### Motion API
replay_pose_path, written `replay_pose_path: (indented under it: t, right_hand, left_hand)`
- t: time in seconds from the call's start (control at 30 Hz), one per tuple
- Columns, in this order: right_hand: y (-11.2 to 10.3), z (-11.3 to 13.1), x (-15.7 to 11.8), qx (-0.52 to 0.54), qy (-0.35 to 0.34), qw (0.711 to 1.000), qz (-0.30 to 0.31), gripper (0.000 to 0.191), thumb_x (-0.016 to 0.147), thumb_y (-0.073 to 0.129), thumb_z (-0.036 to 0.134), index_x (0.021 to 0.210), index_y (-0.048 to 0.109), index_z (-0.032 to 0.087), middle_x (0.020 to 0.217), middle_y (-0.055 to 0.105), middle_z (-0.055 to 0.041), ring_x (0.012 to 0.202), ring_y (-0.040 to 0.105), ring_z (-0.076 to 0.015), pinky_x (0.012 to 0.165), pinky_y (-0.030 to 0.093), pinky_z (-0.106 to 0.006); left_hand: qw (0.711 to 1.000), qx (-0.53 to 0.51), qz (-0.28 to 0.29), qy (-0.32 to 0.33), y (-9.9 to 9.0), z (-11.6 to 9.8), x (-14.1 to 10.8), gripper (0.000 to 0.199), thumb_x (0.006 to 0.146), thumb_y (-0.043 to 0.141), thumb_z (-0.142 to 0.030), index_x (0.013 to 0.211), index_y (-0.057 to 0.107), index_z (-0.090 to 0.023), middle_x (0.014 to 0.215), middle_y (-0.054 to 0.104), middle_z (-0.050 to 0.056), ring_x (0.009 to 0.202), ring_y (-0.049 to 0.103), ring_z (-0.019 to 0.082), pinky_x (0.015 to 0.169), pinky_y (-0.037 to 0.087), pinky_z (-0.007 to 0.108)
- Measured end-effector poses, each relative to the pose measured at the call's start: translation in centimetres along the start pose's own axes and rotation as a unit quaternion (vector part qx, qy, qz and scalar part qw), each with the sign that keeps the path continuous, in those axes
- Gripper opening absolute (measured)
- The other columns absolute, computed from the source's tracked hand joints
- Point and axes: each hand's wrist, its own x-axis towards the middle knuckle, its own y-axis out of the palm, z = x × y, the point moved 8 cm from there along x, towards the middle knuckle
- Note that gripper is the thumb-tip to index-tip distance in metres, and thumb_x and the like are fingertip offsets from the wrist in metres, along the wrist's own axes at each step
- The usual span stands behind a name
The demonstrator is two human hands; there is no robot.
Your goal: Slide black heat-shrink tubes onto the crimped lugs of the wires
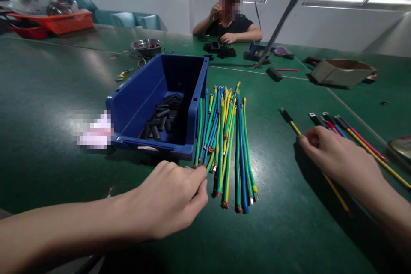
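Note:
My left hand (173,199) is closed in a pinch at the near left end of a pile of cables (227,128). A green-yellow cable comes out at its fingertips. The pile's cables are green, yellow and blue, several with metal lugs at the far ends and bare copper at the near ends. My right hand (340,154) pinches a yellow cable (294,128) with a black sleeve and a lug, its other end hanging below the palm. Beyond that hand lie several sleeved cables (359,137) in red, blue and yellow. A blue bin (128,107) holds short black sleeves (163,115).
Across the green table (276,231) sits a person (231,21) with black parts in front. A slanted metal pole (285,17) rises from the table. At the right stands a grey box (342,72); a metal bowl (147,47) and an orange basket (69,22) stand at the far left.

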Motion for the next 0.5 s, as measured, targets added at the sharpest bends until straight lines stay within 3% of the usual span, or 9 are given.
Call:
replay_pose_path:
  t: [0.5]
  right_hand:
    - [-0.7,-3.3,0.6,-0.037,0.087,0.995,0.035,0.044,0.078,0.03,0.061,0.092,0.056,0.028,0.104,0.065,-0.0126,0.095,0.064,-0.0381,0.068,0.049,-0.045]
  left_hand:
    - [1.0,0.006,0.017,-0.006,0.3,0.1,-0.3,0.02,0.092,0.036,-0.019,0.078,0.05,-0.021,0.066,0.062,0.001,0.055,0.061,0.023,0.053,0.032,0.031]
